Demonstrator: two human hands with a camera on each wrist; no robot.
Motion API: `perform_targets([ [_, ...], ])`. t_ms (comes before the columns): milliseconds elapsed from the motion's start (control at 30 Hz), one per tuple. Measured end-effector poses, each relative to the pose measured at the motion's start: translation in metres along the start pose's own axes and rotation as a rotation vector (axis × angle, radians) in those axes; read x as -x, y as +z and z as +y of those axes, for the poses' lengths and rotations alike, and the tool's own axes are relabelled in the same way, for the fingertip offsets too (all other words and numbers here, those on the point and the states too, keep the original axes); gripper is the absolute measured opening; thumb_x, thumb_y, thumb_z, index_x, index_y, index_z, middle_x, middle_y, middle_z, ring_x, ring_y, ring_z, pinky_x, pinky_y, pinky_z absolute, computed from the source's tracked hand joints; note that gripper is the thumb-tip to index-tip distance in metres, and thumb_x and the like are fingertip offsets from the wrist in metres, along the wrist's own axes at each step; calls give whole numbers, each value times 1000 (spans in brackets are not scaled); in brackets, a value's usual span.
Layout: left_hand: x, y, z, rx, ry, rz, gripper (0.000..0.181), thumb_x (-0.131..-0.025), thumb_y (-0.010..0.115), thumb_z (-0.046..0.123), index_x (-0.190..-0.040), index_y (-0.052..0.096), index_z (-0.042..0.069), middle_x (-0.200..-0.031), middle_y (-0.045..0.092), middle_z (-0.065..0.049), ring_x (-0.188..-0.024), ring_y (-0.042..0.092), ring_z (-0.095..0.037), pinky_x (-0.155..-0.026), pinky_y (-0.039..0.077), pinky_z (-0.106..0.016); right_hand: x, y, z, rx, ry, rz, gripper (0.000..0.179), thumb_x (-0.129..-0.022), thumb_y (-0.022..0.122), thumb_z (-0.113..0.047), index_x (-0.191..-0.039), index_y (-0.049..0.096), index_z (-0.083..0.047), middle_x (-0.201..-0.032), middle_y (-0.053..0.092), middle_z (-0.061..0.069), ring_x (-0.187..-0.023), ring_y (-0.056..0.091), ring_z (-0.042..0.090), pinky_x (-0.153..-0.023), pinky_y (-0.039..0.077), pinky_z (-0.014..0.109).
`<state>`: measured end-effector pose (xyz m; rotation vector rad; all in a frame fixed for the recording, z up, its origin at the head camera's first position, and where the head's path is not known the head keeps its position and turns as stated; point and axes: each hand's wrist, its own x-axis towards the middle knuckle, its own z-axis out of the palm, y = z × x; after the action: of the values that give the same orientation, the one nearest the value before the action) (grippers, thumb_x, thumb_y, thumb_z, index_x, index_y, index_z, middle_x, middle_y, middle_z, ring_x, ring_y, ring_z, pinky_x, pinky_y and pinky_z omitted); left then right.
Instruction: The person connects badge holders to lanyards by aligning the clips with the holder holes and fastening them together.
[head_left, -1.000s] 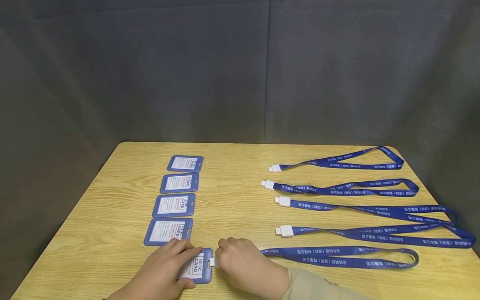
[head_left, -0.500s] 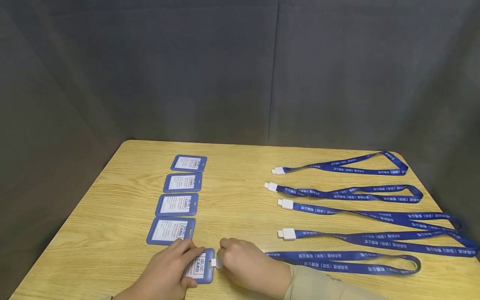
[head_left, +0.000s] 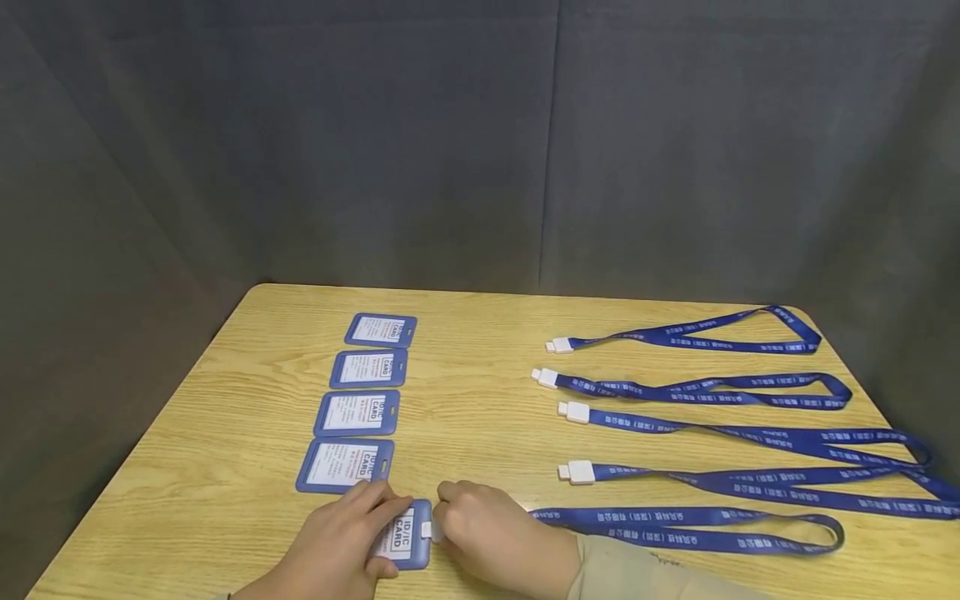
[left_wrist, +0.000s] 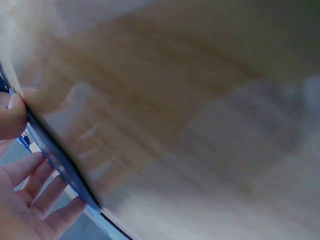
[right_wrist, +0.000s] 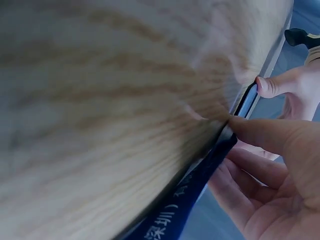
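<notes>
- Where: blue rectangular plastic badge holder (head_left: pixel 406 543) at near side of the light wood-grain table (head_left: pixel 210 450), btwn the person's two hands. Looks approx. flat; can't tell if one end is raised.
- L hand (head_left: pixel 333 533): grasping holder across its width, fingers at far long edge, thumb at near one. Covers approx. half.
- R hand (head_left: pixel 480 527): fingers curled, pinching the small white plastic clip (head_left: pixel 427 530) where it meets the flat blue woven lanyard (head_left: pixel 652 517). Clip tip sits over holder's slotted end; can't tell if it's thru the slot.
- Handling (my guess): holder light, semi-stiff, smooth, so prob. slides on the tabletop if nudged; not esp. fragile. Best hold = both long edges, slotted end left free.
- Clip: prob. hard, light, fiddly; take it by the wide body, tip clear. Lanyard: soft, limp, prob. twists easily; guide it close to clip.
- Looks: holder has rounded corners, blue frame, white insert (head_left: pixel 401 527) w/ bold "ID/IC CARD". Lanyard has pale printed characters, loop laid out to person's R.
- Nearby: 4 matching badge holders (head_left: pixel 356 413) in a col. beyond L hand; 4 matching lanyards (head_left: pixel 645 423) w/ white clips at R.
</notes>
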<state>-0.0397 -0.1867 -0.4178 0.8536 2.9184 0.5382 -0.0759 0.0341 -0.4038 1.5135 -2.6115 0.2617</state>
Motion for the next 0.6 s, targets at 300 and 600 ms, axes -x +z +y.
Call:
perform_targets([
  [300,1,-8,-2,-28,-3,-82,64,-79,82,37,-132,60,10,-115,52,11,-100,47,-9,-83,49,-34,4,-1,-1,119,-42,16,11,-81,80,-16,-85,70,-12,-76,53,-7,-61,42,3,-51,41,13],
  [600,3,-12,-3,-50,-6,-141,67,-83,78,39,-138,55,9,-132,52,5,-120,51,-18,-97,48,-46,12,-17,0,82,6,17,15,-85,78,-25,-94,72,-14,-82,61,-8,-68,52,2,-59,45,15],
])
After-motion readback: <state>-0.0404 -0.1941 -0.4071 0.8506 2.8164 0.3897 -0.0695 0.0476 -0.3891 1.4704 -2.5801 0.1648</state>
